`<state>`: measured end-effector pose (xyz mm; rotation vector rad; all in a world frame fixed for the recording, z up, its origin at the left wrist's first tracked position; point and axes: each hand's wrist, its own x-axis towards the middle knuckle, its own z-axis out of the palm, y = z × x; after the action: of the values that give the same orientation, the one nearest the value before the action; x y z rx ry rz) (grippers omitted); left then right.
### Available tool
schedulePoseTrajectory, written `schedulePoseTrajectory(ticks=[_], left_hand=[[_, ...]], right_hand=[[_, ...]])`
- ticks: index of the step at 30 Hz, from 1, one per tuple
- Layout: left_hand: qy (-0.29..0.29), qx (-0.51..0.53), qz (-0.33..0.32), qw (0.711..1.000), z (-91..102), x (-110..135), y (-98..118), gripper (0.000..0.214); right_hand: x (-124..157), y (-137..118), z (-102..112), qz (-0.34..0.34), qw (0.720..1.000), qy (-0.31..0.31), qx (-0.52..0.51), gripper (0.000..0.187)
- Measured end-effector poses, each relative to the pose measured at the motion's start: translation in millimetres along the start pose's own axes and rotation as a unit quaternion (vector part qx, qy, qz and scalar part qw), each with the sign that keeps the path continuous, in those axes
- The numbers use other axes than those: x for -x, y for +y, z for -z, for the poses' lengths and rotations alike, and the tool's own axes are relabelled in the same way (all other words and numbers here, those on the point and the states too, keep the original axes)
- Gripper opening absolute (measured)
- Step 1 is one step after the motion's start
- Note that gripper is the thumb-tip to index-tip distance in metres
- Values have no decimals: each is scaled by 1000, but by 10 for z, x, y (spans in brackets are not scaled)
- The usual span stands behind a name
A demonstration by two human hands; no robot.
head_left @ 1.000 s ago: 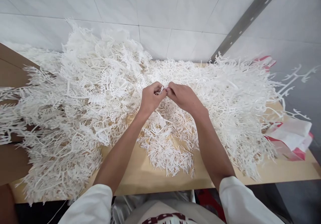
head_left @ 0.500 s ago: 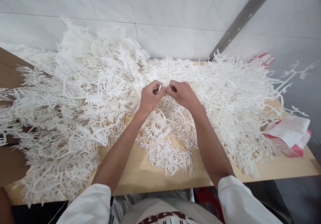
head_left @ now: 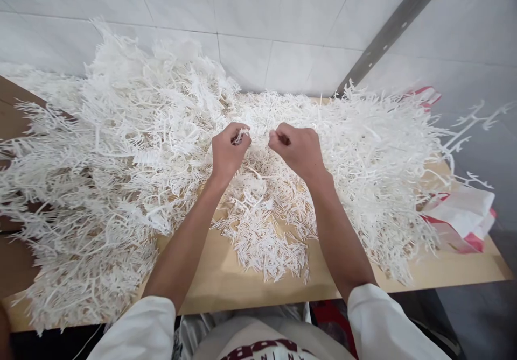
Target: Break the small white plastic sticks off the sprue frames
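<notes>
My left hand is closed around a small white plastic sprig, whose thin tips poke out between thumb and fingers. To its right, a short gap away, my right hand is curled with thumb and forefinger pinched; whatever it holds is hidden. Both hands hover over the heap. Below them lies a pile of short loose white plastic pieces. A large tangle of branched white plastic sprigs rises on the left, and another tangle of sprigs spreads on the right.
The wooden table shows along its front edge. A red and white plastic bag sits at the right end. Behind stands a tiled wall with a slanted metal bar. A brown cardboard-like panel is at the far left.
My hands were together at the fingertips and have moved apart. The left hand went left with the sprig, the right hand slightly to the right.
</notes>
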<state>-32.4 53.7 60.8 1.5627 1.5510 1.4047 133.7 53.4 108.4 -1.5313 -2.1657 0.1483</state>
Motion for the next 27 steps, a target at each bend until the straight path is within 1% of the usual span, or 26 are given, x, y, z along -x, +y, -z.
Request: schedulePoseTrajectory(ticks=[1, 3, 5, 6, 9, 11, 13, 15, 18, 21, 23, 25, 27], left_hand=[[-26, 9, -13, 1000, 29, -30, -1, 14], [-71, 17, -41, 996, 53, -70, -8, 18], [-95, 11, -66, 993, 34, -80, -31, 20], [-102, 6, -76, 992, 16, -75, -46, 21], [-111, 4, -74, 991, -38, -38, -68, 23], [-111, 14, -51, 992, -50, -7, -44, 30], [-109, 28, -28, 993, -39, 18, 3, 42], [-113, 37, -19, 993, -19, 32, 45, 45], [-130, 47, -27, 990, -7, 32, 56, 35], [-142, 78, -20, 987, -27, 20, 25, 27], [-137, 99, -1, 986, -46, 14, 9, 26], [-125, 101, 11, 987, -58, 10, 1, 25], [-116, 84, 7, 990, -67, 5, -6, 19]], right_hand=[[-1, 17, 18, -8, 1000, -3, -8, 30], [-6, 67, 41, -15, 999, -34, -30, 26], [-14, 116, 41, -14, 995, -65, -73, 17], [-19, 134, 33, -6, 992, -76, -104, 17], [-33, 149, -12, 35, 977, -83, -191, 31], [-38, 143, -43, 50, 975, -67, -208, 36], [-40, 142, -65, 48, 977, -60, -200, 38], [-39, 150, -73, 43, 977, -79, -192, 39], [-40, 174, -63, 58, 976, -112, -175, 38], [-46, 195, -48, 80, 981, -104, -141, 40], [-48, 202, -48, 73, 987, -88, -110, 40], [-47, 201, -59, 63, 990, -88, -85, 37], [-42, 190, -76, 62, 991, -94, -75, 31]])
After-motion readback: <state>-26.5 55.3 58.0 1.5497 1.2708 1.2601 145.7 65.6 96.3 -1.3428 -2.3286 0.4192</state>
